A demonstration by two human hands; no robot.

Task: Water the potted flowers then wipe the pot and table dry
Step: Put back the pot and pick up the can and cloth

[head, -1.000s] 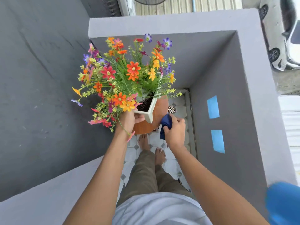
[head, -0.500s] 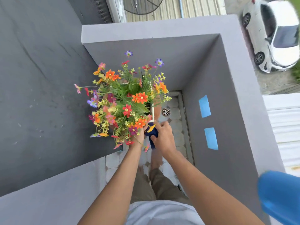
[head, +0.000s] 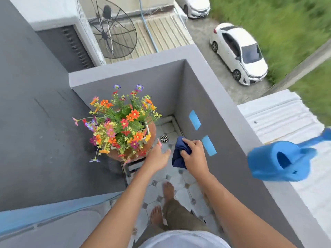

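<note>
the potted flowers (head: 121,122), a bright mixed bunch in a white pot (head: 147,130), stand upright on a round terracotta-coloured table (head: 152,133). a crumpled dark blue cloth (head: 179,154) hangs just beside it. a blue watering can (head: 279,161) sits on the wall ledge, well apart.

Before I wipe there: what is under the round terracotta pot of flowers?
The terracotta pot sits on a small dark stand; only its near edge shows. The flowers and pot hide the rest and any water there.

No readable text, labels, brands or numbers anywhere.

grey balcony walls (head: 200,97), tiled floor (head: 182,179), daylight.
</note>
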